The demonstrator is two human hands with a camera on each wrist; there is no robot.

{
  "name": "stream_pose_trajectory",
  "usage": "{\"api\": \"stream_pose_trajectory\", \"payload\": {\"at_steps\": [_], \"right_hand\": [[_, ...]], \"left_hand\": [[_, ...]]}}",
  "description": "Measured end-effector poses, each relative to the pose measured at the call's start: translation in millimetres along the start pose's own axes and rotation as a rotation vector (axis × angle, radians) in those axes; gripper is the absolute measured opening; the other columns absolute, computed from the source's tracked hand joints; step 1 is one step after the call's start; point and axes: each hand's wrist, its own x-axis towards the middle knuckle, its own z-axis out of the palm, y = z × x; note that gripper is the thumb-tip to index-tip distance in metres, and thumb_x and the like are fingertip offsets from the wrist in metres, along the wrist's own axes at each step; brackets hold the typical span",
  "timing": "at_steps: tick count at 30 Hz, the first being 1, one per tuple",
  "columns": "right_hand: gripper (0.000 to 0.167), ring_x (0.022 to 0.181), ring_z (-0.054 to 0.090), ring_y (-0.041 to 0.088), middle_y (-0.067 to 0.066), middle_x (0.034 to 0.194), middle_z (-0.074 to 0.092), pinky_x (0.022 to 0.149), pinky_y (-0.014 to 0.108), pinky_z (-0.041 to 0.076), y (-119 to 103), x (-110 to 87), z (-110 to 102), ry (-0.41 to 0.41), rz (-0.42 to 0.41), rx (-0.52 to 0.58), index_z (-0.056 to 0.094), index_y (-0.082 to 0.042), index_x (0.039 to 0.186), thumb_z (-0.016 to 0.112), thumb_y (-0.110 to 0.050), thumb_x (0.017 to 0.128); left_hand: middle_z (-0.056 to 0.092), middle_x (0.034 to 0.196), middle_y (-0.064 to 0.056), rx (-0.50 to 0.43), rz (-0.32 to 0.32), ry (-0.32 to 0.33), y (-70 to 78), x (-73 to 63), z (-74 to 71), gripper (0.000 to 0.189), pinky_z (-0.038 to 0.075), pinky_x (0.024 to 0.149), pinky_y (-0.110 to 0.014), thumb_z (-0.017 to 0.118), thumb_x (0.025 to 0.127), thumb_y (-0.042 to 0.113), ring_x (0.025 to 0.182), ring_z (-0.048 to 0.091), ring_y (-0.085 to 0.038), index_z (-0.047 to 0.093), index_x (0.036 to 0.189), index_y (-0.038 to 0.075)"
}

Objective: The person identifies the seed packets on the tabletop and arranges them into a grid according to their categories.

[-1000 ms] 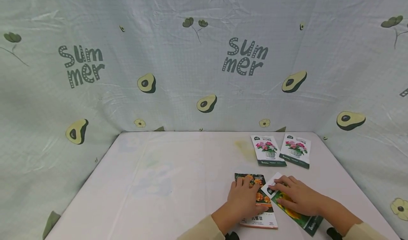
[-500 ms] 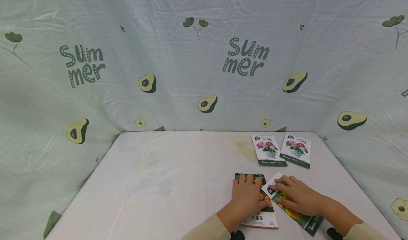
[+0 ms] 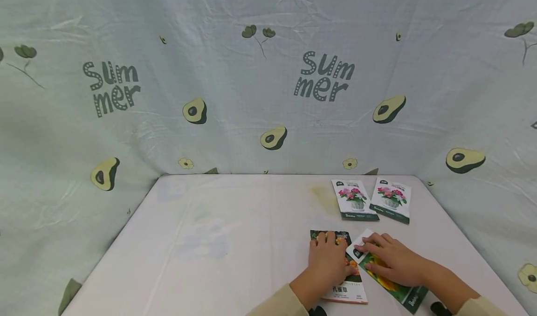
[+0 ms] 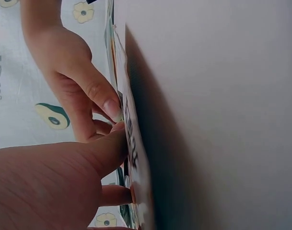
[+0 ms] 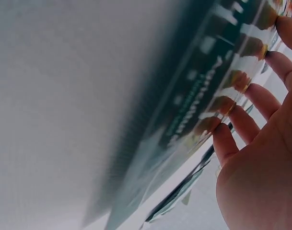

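Observation:
A flower seed packet (image 3: 347,293) with orange blooms and a white lower end lies flat at the front right of the table. My left hand (image 3: 328,264) rests on it, fingertips on the dark printed part and thumb toward its right edge. Just to the right, a slanted seed packet (image 3: 400,289) with a yellow flower and a green lower end has its white top corner by the first packet. My right hand (image 3: 392,258) lies over it with fingers spread. In the right wrist view the fingertips (image 5: 225,136) touch this packet's printed face.
Two white seed packets with pink potted flowers, a left one (image 3: 355,199) and a right one (image 3: 391,199), lie near the table's far right corner. The white table (image 3: 201,260) stretches left to a printed cloth (image 3: 235,87) hanging behind and at both sides.
My left hand has slid a little to the right over the orange-flowered packet. My right hand and all the packets have kept their places; the head view has shifted slightly.

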Motion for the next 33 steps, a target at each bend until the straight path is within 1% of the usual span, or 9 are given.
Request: {"api": "stream_pose_trajectory", "payload": {"at_steps": [7,12,20,33], "right_hand": [[0.058,0.124,0.049,0.028,0.003,0.139,0.055,0.102,0.067,0.044,-1.1,-0.9,-0.9,-0.002,-0.003,0.001,0.061,-0.027,0.143,0.064,-0.059,0.094],[0.058,0.123,0.051,0.03,0.003,0.138,0.056,0.102,0.067,0.043,-2.5,-1.2,-1.9,0.0,-0.008,-0.002,0.061,-0.028,0.142,0.063,-0.059,0.094],[0.058,0.122,0.051,0.028,0.004,0.14,0.056,0.101,0.067,0.044,-2.6,-1.0,-3.3,-0.002,0.008,-0.026,0.061,-0.028,0.143,0.064,-0.059,0.094],[0.056,0.128,0.05,0.032,0.003,0.142,0.056,0.103,0.071,0.039,0.9,0.4,-1.8,-0.002,0.008,-0.017,0.061,-0.033,0.143,0.063,-0.061,0.094]], "left_hand": [[0.052,0.145,0.007,0.009,-0.01,-0.007,2.0,-1.7,-0.2,0.065,0.046,0.107,-0.045,0.065,0.08,0.077,0.134,0.048,-0.019,0.057,0.138,0.047],[0.054,0.143,0.007,0.014,-0.016,0.0,2.5,-2.4,-0.1,0.065,0.047,0.105,-0.045,0.067,0.079,0.077,0.131,0.05,-0.018,0.059,0.136,0.048],[0.054,0.143,0.007,0.013,-0.025,-0.002,2.4,-0.4,-1.2,0.066,0.048,0.104,-0.044,0.066,0.078,0.078,0.13,0.05,-0.019,0.058,0.136,0.049],[0.053,0.143,0.008,-0.01,-0.022,0.008,-0.2,-2.3,-1.2,0.069,0.047,0.105,-0.044,0.068,0.076,0.078,0.13,0.049,-0.019,0.056,0.138,0.051]]}}
